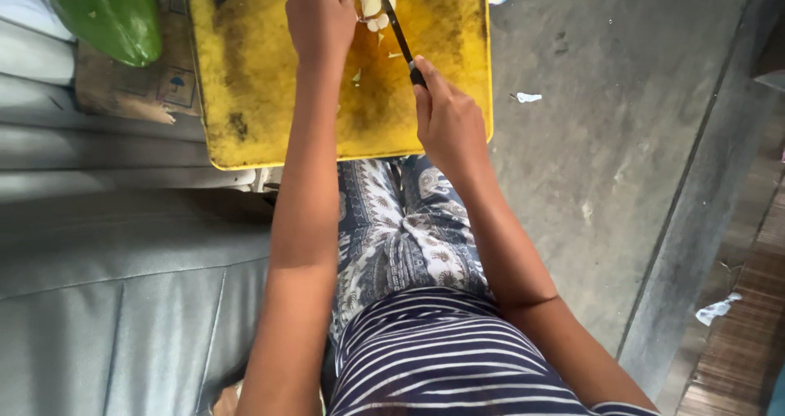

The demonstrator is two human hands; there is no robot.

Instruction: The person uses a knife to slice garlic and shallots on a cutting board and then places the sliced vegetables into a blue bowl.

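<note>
The right hand [448, 121] grips a dark knife [399, 35], its blade among pale pieces [370, 3] that the closed left hand [320, 15] pins on the yellow cutting board [245, 72]. With those fingers beside the blade, a slip could likely nick them.

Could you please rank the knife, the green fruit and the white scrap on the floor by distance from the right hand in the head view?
1. Knife: held in the right hand.
2. White scrap: on the floor, to its right.
3. Green fruit: far left, top corner.

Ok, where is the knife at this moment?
In the head view, the knife is in the right hand, blade angled over the yellow cutting board toward pale cut pieces beside the left hand.
</note>
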